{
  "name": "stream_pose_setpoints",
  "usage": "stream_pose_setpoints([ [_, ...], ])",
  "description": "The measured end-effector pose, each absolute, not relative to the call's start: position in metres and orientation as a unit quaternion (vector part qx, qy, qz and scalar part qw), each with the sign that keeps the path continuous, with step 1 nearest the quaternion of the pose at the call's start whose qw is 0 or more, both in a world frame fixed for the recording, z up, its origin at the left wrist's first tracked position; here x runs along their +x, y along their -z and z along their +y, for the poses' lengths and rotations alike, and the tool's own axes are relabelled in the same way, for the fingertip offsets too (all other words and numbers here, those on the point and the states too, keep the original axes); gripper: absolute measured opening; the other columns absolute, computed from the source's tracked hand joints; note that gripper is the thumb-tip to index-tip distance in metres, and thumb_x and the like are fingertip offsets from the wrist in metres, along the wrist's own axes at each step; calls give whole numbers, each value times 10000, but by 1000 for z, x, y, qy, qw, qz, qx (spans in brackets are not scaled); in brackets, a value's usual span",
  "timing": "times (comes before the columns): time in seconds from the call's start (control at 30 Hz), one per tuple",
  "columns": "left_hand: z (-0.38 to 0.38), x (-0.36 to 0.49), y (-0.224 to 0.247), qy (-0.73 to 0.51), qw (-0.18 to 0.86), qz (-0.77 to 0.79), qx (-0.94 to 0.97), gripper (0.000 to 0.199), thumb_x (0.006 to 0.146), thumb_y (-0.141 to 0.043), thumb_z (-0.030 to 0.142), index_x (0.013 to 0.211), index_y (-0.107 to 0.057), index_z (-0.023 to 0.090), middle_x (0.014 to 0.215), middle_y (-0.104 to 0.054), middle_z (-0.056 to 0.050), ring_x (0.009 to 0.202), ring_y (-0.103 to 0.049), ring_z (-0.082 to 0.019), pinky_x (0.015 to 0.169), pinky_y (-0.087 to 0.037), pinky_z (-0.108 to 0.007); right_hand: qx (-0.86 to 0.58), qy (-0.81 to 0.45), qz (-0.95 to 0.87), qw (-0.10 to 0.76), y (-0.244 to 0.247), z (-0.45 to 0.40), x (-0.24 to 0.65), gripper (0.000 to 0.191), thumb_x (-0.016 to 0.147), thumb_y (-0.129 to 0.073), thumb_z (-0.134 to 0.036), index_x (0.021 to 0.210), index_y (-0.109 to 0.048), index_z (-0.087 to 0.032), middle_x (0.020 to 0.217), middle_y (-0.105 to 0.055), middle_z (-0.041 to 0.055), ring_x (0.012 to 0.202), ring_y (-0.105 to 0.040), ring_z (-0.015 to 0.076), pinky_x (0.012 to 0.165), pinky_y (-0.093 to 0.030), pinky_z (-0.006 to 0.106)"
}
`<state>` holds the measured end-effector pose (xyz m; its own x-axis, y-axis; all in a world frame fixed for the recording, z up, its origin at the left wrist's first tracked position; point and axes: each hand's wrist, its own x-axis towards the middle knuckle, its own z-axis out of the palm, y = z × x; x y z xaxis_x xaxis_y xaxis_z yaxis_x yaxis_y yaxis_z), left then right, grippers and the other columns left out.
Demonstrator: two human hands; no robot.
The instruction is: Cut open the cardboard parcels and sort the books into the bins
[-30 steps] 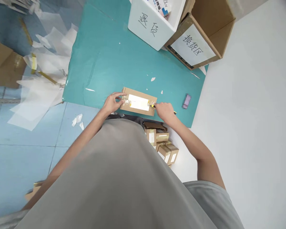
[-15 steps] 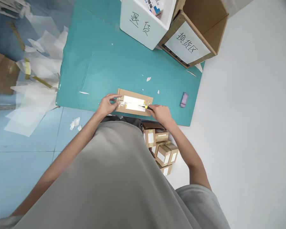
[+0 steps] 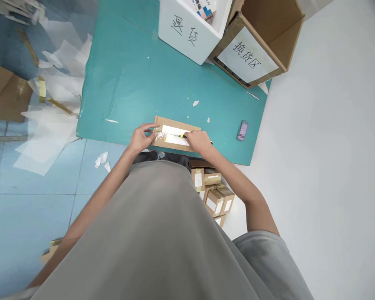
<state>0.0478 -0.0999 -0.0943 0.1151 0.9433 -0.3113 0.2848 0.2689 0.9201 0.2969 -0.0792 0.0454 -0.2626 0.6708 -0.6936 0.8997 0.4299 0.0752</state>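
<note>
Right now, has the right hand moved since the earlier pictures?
Yes: against the cardboard box, the right hand has moved left, toward the left hand.

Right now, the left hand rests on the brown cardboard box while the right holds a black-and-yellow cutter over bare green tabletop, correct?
No, not bare tabletop: the head view shows the black-and-yellow cutter over the white label on the brown cardboard box. The rest stands.

Teal table (image 3: 128, 91) | white bin (image 3: 183, 41) plus open carton (image 3: 250, 54) sit up top | taped box (image 3: 176, 141) is at the near edge | paper scraps (image 3: 195, 103) everywhere lol | purple thing's (image 3: 243, 130) pixelated
</note>
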Motion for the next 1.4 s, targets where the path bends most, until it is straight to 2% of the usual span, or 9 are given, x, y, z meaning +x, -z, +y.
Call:
stream_pose_setpoints([
  [0.17, -103, 51, 89, -309, 542, 600, 501, 481, 826, -697, 369, 1273, -780, 213, 1404, -674, -112, 1095, -692, -265, 911, -606, -369, 517, 166, 766, 345, -52, -89, 303, 369, 1074, -408, -126, 1350, -649, -166, 1233, -761, 199, 1131, -745, 276, 858, -523, 334],
  [0.37, -110, 65, 85, -318, 529, 628, 474, 481, 824, -689, 335, 1281, -772, 208, 1439, -668, -108, 1151, -684, -267, 964, -587, -376, 524, 173, 745, 373, -68, -97, 342, 349, 1071, -407, -110, 1297, -671, -143, 1138, -779, 204, 1079, -765, 279, 796, -496, 317],
  [0.7, -117, 85, 87, -304, 483, 689, 446, 508, 802, -684, 386, 1274, -767, 215, 1262, -757, -90, 1089, -699, -259, 866, -589, -334, 500, 208, 748, 384, -76, -89, 417, 356, 1123, -377, -285, 1320, -653, -175, 1119, -775, 178, 1048, -760, 283, 795, -471, 324],
  [0.87, -116, 91, 81, -299, 467, 704, 444, 489, 796, -691, 361, 1255, -769, 211, 1266, -755, -94, 1042, -706, -247, 844, -595, -331, 452, 217, 804, 320, -73, -85, 424, 408, 1134, -343, -388, 1399, -607, -223, 1191, -760, 164, 1007, -758, 292, 788, -486, 338],
  [0.97, -117, 96, 78, -293, 449, 717, 445, 461, 812, -667, 351, 1239, -768, 211, 1259, -757, -93, 1039, -705, -245, 874, -598, -345, 416, 230, 833, 282, -60, -80, 414, 405, 1133, -339, -326, 1434, -583, -211, 1248, -748, 175, 1050, -752, 301, 817, -508, 353],
  [1.1, -119, 102, 78, -294, 429, 734, 435, 443, 833, -653, 359, 1234, -765, 211, 1272, -760, -84, 1040, -700, -236, 918, -589, -354, 386, 230, 844, 292, -44, -74, 401, 419, 1087, -351, -152, 1434, -586, -144, 1296, -728, 225, 1121, -743, 297, 877, -542, 366],
  [1.2, -121, 104, 81, -301, 420, 739, 432, 413, 846, -664, 367, 1218, -771, 224, 1239, -770, -72, 1034, -700, -235, 950, -585, -365, 383, 206, 851, 293, -41, -76, 400, 446, 1047, -380, -87, 1453, -566, -88, 1322, -701, 278, 1119, -746, 291, 884, -562, 359],
  [1.3, -123, 105, 86, -315, 412, 739, 431, 384, 854, -671, 357, 1201, -774, 228, 1205, -774, -68, 1040, -702, -243, 975, -586, -383, 387, 192, 854, 292, -44, -78, 405, 412, 1045, -412, -87, 1412, -598, -62, 1275, -715, 299, 1098, -751, 296, 863, -560, 349],
  [1.4, -124, 106, 90, -321, 405, 743, 426, 369, 851, -669, 338, 1188, -772, 225, 1179, -774, -69, 1041, -703, -248, 966, -596, -391, 410, 193, 841, 296, -47, -78, 417, 373, 1042, -414, -64, 1318, -664, -79, 1173, -764, 262, 1058, -763, 304, 818, -541, 345],
])
